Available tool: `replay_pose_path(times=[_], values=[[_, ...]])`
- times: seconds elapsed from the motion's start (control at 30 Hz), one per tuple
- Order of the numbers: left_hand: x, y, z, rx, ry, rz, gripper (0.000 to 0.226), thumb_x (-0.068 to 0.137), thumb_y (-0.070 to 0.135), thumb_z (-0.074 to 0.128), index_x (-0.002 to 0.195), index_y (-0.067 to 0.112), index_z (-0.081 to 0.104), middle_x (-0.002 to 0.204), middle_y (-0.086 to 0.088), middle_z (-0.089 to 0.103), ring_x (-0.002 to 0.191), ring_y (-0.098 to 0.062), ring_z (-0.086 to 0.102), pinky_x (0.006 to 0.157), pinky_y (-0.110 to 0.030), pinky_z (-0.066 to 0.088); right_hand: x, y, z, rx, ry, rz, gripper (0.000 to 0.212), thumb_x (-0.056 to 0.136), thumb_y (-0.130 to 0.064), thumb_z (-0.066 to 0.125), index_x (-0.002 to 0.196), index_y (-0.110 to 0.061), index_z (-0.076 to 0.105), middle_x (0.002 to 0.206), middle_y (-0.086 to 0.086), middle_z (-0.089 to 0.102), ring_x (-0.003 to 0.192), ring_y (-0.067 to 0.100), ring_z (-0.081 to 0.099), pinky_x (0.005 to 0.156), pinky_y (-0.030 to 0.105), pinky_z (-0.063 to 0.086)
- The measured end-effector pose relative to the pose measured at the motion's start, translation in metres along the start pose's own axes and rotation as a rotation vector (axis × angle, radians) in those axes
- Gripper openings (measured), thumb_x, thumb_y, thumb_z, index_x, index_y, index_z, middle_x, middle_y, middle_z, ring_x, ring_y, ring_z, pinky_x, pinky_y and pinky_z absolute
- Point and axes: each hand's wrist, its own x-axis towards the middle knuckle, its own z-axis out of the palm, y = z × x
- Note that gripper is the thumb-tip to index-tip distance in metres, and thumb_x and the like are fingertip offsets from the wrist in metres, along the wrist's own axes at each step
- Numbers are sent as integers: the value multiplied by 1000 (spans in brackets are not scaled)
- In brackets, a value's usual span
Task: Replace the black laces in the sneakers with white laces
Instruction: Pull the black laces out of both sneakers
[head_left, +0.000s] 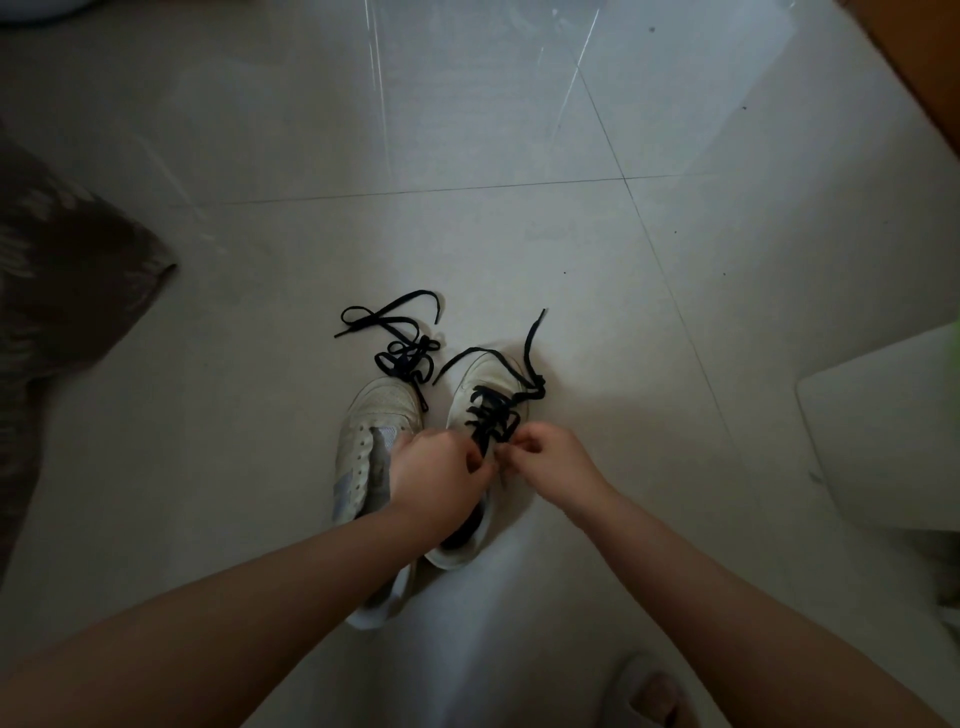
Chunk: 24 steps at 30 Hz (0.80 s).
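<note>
Black lace (491, 415) — pinched by left hand (436, 467), right hand (550, 457).

Your 2 hands meet, fingers curled.
Your left hand (434, 470) and right hand (553, 454) sit close together, both forearms bare and reaching forward, each grip a pinch at the fingertips.

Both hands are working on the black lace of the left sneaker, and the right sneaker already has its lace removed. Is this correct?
No, the sneakers are swapped. In the head view, both hands, left and right, pinch the black lace of the right sneaker; the left sneaker already has its lace removed.
</note>
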Motion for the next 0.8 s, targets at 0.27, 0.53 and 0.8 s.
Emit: replay_pose_path(times=[0.27,0.53,0.8], values=[[3,-3,1,-86,12,-44,35,89,48,53,72,22,68,71,6,65,73,-8,58,95,-31,34,5,-2,-25,273,220,10,13,89,-20,63,77,-18,61,73,1,65,70,16,60,62,23,44],[4,-2,-3,-81,3,-37,31,88,49,56,69,25,64,69,7,64,72,-8,57,91,-31,36,-5,1,6,338,28,100,7,90,-17,63,82,-16,63,79,4,67,59,7,59,47,9,41],[2,-3,-4,-106,5,-27,32,89,47,56,67,23,64,69,6,64,69,-8,57,95,-31,36,8,-2,1,196,203,79,14,87,-13,59,74,-14,64,70,2,63,66,15,57,65,25,45]])
